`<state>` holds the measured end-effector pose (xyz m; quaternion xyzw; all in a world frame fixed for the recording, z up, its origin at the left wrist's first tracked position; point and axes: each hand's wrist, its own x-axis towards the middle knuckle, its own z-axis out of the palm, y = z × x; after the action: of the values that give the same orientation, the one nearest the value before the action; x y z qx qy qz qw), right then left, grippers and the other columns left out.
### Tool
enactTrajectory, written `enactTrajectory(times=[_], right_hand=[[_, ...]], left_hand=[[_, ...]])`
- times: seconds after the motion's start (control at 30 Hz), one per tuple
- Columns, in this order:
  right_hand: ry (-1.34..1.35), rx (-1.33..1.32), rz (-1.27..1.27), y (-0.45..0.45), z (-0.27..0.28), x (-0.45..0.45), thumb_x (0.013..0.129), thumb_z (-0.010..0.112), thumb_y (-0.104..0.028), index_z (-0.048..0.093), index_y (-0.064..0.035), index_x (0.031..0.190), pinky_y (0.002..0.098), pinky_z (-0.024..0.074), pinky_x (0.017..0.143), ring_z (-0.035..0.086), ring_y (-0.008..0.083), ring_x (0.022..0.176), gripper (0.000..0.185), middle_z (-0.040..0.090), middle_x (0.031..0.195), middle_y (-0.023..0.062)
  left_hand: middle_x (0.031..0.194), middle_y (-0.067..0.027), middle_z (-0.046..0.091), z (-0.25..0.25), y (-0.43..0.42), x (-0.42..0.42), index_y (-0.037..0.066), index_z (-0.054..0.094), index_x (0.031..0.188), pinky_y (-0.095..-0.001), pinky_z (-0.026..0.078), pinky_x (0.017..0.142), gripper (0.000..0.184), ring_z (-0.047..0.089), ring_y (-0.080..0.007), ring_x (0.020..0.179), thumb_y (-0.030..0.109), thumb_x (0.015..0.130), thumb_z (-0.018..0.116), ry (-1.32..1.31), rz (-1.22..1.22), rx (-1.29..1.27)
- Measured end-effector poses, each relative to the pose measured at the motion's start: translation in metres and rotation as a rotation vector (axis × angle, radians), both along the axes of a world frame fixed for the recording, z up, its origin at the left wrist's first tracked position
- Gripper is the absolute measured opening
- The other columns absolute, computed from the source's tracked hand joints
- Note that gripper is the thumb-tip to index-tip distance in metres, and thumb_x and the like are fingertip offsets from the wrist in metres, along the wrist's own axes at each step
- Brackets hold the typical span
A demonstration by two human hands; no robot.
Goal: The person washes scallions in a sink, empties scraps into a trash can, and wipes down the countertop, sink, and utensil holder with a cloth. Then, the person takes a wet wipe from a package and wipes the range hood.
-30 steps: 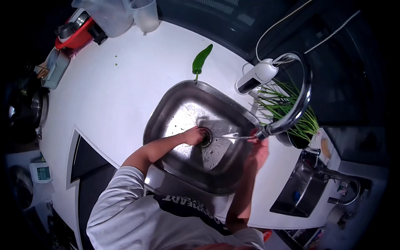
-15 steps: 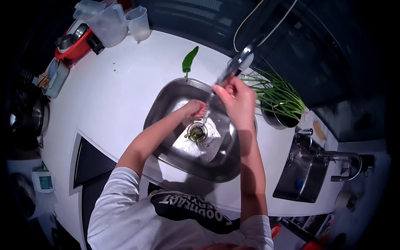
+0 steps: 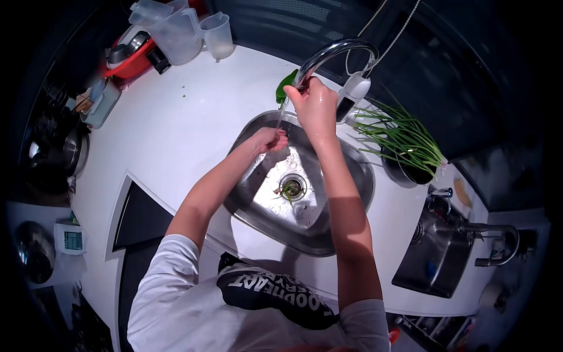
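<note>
My right hand (image 3: 316, 111) is closed around the end of the curved chrome faucet spout (image 3: 337, 46). A thin stream of water (image 3: 282, 116) runs from the spout onto my left hand (image 3: 271, 140), held over the back left of the steel sink (image 3: 246, 202). The left fingers are curled in; whether they hold anything is hidden. Below, green scraps (image 3: 289, 190) lie in and around the drain (image 3: 298, 183). Behind the sink a green pepper (image 3: 285, 85) rests on the white counter (image 3: 170, 135), partly covered by the spout and right hand.
Green onions (image 3: 404, 141) lie across a dark pot (image 3: 402, 170) at the right. Beyond it is a second sink (image 3: 431, 252) with its own faucet (image 3: 510, 234). Plastic jugs (image 3: 176, 38) and a red basin (image 3: 134, 64) stand at the back left.
The spout has swung left, with my right hand on it, and now partly covers the pepper. My left hand has moved up and away from the drain. The camera view has shifted slightly.
</note>
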<state>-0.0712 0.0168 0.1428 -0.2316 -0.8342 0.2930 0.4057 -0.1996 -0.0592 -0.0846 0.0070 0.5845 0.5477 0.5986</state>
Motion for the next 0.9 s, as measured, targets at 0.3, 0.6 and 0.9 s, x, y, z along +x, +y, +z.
enactTrajectory(times=[0.3,0.6,0.9], right_hand=[[-0.142,-0.193,0.078,0.003,0.015,0.012,0.073,0.067,-0.023,0.064,0.0063,0.075,0.0393,0.0510,0.066,0.065,0.0352,0.068,0.030,0.064,0.068,0.0205],[-0.143,-0.215,0.144,0.006,0.015,0.022,0.072,0.068,-0.022,0.062,0.0083,0.071,0.0299,0.0452,0.053,0.056,0.0169,0.048,0.031,0.056,0.053,0.0127],[-0.305,-0.261,0.184,0.013,0.024,0.071,0.070,0.070,-0.019,0.060,0.0034,0.071,0.0275,0.0379,0.046,0.046,0.0101,0.046,0.025,0.049,0.050,0.0051]], left_hand=[[0.086,-0.0109,0.065,0.005,-0.012,0.007,0.002,0.062,0.107,-0.0309,0.056,0.067,0.022,0.066,-0.0183,0.083,0.002,0.088,0.052,0.297,-0.052,-0.044],[0.154,-0.0152,0.002,-0.100,-0.082,0.043,0.004,0.008,0.147,-0.0397,0.007,0.115,0.073,0.002,-0.0286,0.142,0.038,0.092,0.042,1.424,-0.905,-0.450],[0.150,-0.0273,0.006,-0.151,-0.058,0.109,-0.003,0.021,0.143,-0.0444,0.012,0.114,0.069,0.005,-0.0400,0.140,0.040,0.093,0.044,1.337,-0.961,-0.061]])
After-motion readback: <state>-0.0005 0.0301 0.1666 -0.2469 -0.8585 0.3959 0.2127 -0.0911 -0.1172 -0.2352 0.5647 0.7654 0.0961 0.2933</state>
